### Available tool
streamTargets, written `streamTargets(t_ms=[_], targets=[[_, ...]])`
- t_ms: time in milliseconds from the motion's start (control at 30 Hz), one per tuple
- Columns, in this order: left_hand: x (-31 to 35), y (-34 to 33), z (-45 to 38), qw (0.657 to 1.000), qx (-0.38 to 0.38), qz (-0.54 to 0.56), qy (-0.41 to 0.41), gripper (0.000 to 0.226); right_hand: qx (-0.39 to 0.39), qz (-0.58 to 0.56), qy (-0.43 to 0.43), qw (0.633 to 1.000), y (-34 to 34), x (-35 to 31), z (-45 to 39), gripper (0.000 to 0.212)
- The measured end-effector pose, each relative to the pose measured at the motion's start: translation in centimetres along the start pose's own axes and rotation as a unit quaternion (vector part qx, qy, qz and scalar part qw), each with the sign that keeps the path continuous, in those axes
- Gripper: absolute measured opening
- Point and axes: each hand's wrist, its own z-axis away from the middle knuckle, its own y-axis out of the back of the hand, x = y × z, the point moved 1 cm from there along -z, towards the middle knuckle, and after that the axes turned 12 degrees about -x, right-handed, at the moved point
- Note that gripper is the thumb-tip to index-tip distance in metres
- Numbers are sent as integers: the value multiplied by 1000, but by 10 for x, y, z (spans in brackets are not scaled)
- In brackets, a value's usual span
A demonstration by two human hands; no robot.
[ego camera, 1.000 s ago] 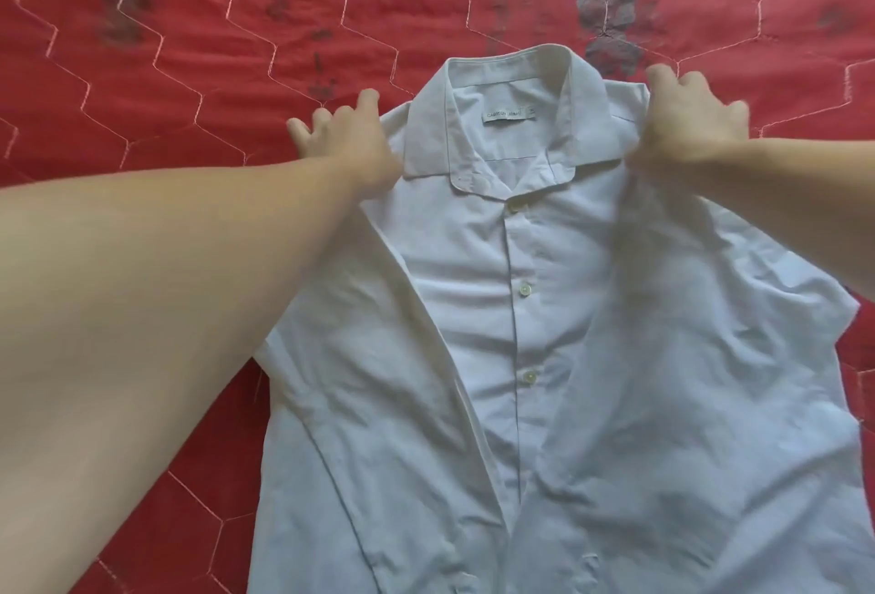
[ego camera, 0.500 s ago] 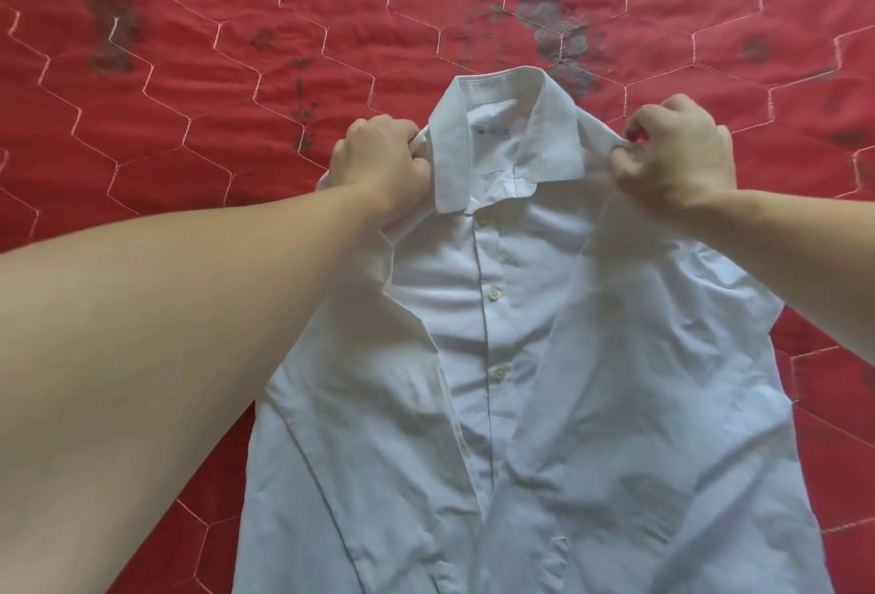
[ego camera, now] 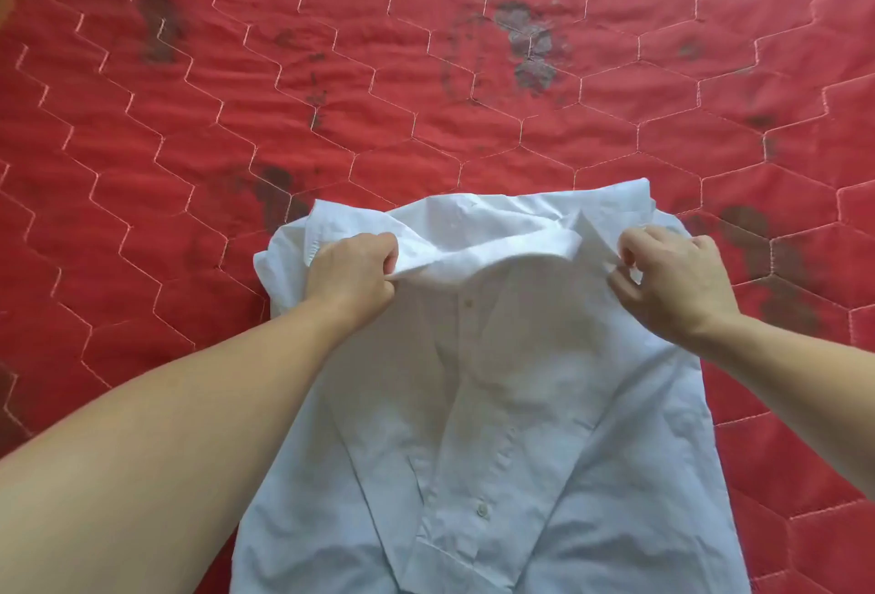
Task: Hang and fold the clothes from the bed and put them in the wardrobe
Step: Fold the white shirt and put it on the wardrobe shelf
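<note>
Left hand (ego camera: 352, 278) and right hand (ego camera: 672, 281), fingers curled, each pinch the shirt (ego camera: 497, 380) top fold on the bed (ego camera: 236, 96).

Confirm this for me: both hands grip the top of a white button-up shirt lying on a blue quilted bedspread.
Wrong colour only. The head view shows the left hand and right hand gripping the white button-up shirt, but the quilted bedspread is red, not blue.
</note>
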Motion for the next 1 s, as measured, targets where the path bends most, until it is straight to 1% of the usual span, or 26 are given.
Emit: streamTargets(t_ms=[33, 100, 133, 167, 200, 233, 267, 300, 333, 367, 400, 433, 467, 500, 533, 600, 633, 667, 700, 733, 767, 800, 833, 933, 967, 1000], targets=[[-2, -6, 5, 999, -15, -26, 9, 16, -14, -3, -5, 1000, -6, 3, 7, 21], [-8, -17, 12, 991, -82, -101, 27, 13, -59, -34, -31, 997, -18, 6, 17, 14], [-10, -23, 15, 985, -116, -119, 45, 13, -73, -86, -61, 992, -23, 7, 21, 10], [-12, -29, 18, 983, -132, -109, 70, 15, -69, -164, -109, 978, -28, 6, 24, 10], [-13, -33, 21, 987, -117, -53, 101, 18, -48, -258, -164, 951, -29, 3, 26, 15], [-13, -35, 23, 986, -77, 29, 143, 22, -24, -360, -223, 906, -30, -1, 28, 23], [-14, -37, 24, 976, -15, 111, 186, 27, 0, -460, -273, 845, -30, -5, 28, 32], [-15, -37, 24, 957, 46, 175, 225, 33, 15, -538, -316, 781, -29, -8, 27, 39], [-16, -37, 23, 934, 95, 230, 258, 40, 22, -588, -348, 730, -27, -10, 25, 43], [-18, -36, 22, 906, 126, 288, 285, 48, 23, -617, -367, 696, -26, -10, 21, 45], [-21, -34, 19, 874, 142, 350, 307, 55, 20, -638, -376, 672, -24, -11, 17, 44], [-25, -34, 15, 841, 145, 412, 321, 63, 9, -650, -378, 659, -23, -11, 13, 43], [-29, -34, 11, 812, 135, 464, 327, 69, -5, -658, -373, 653, -23, -12, 10, 39], [-34, -35, 6, 789, 119, 503, 332, 72, -24, -659, -364, 658, -25, -13, 7, 32], [-36, -35, 3, 771, 106, 531, 336, 72, -43, -651, -354, 670, -25, -16, 4, 25], [-42, -35, -2, 748, 90, 570, 327, 58, -68, -645, -333, 684, -23, -22, 1, 18], [-46, -36, -5, 740, 85, 590, 311, 46, -58, -666, -323, 670, -22, -24, -1, 14], [-47, -37, -5, 728, 86, 616, 289, 33, -37, -703, -314, 637, -19, -26, -1, 10], [-49, -39, -5, 712, 92, 643, 266, 24, -6, -738, -309, 600, -18, -26, -2, 11], [-49, -39, -2, 696, 102, 664, 253, 22, 26, -765, -312, 563, -18, -26, 0, 18], [-51, -42, 2, 678, 115, 681, 251, 23, 43, -772, -324, 545, -22, -26, 3, 25], [-50, -43, 10, 658, 124, 699, 252, 21, 34, -768, -336, 544, -29, -27, 8, 30], [-52, -44, 15, 643, 128, 711, 255, 18, 5, -755, -348, 556, -36, -31, 14, 34], [-60, -40, 24, 616, 116, 744, 231, 27, -144, -683, -333, 634, -57, -48, 25, 50], [-64, -36, 22, 615, 101, 752, 215, 32, -173, -666, -324, 649, -59, -53, 24, 48], [-66, -30, 20, 625, 77, 750, 204, 37, -184, -660, -318, 656, -59, -59, 21, 41]])
